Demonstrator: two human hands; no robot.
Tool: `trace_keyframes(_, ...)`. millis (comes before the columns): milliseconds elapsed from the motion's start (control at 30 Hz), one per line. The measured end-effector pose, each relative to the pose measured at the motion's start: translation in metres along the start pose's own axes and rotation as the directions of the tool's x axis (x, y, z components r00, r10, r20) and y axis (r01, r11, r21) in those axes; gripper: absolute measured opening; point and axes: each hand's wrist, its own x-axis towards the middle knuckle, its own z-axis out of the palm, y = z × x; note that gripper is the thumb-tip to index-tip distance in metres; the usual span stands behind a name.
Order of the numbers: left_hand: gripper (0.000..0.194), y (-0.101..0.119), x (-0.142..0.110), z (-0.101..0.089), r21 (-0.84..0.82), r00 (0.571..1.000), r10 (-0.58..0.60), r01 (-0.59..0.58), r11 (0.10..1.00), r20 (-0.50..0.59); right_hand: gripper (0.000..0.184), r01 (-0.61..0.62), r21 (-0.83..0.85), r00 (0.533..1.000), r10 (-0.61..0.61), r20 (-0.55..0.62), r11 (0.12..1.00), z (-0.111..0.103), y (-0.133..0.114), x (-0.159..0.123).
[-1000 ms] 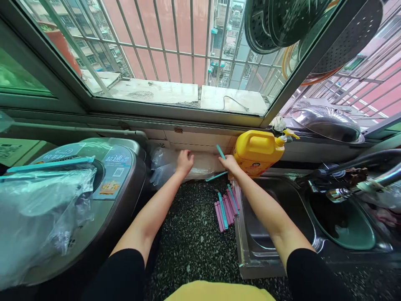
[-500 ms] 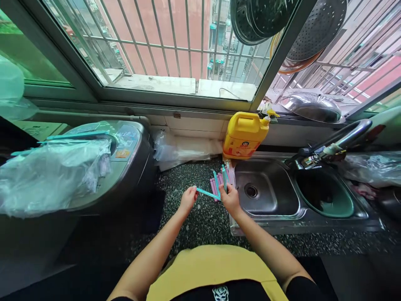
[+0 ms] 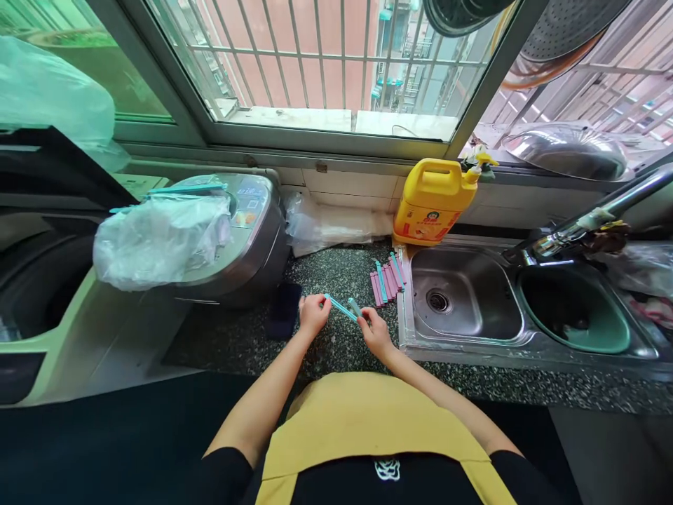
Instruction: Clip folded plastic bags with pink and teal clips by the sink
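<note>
In front of my body, a slim teal bag sealing clip (image 3: 343, 308) stretches between my two hands. Its left end is pinched in the fingers of my left hand (image 3: 314, 313). My right hand (image 3: 377, 334) grips the other end, and a short grey-teal piece (image 3: 355, 306) sticks up from its fingers; whether this is the clip's second arm is unclear. Beyond my right hand, a row of several pink and teal clips (image 3: 388, 279) lies on the speckled countertop (image 3: 336, 354), close to the sink's left rim.
A yellow jug (image 3: 434, 203) stands behind the steel sink (image 3: 446, 294), which has a green basin (image 3: 575, 312) at right. Left are a rice cooker (image 3: 257, 245) with a plastic bag (image 3: 165, 242) on it and a dark phone-like slab (image 3: 284, 310). Clear bags (image 3: 341, 224) lie by the wall.
My hands have drawn back from the row of clips toward my body, still holding the teal clip. The view has shifted, showing more of the left side.
</note>
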Motion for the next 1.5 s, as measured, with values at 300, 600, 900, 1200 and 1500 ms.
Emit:
trace_keyframes(300, 0.015, -0.015, 0.012, -0.009, -0.125, 0.996, -0.089, 0.089, 0.988, 0.006, 0.019, 0.03, -0.05, 0.995, -0.025, 0.094, 0.998, 0.021, -0.002, 0.017)
trace_keyframes(600, 0.026, 0.013, -0.025, -0.002, -0.451, 0.989, 0.111, -0.054, 0.891, 0.101, 0.025, 0.212, -0.222, 0.977, -0.211, 0.028, 0.952, -0.016, 0.008, -0.004)
trace_keyframes(900, 0.024, 0.044, -0.035, -0.005, -0.417, 0.975, 0.166, -0.091, 0.905, 0.145, 0.031, 0.264, -0.44, 0.964, -0.253, 0.085, 0.858, -0.027, 0.006, -0.011)
trace_keyframes(1200, 0.019, 0.049, -0.038, -0.009, -0.451, 0.954, 0.271, -0.188, 0.873, 0.126, 0.022, 0.308, -0.248, 0.946, -0.323, -0.022, 0.918, -0.028, 0.011, -0.018)
trace_keyframes(1500, 0.013, 0.046, -0.034, -0.011, -0.42, 0.936, 0.334, -0.259, 0.869, 0.113, 0.012, 0.217, -0.128, 0.975, -0.22, -0.012, 0.968, -0.028, 0.009, -0.017)
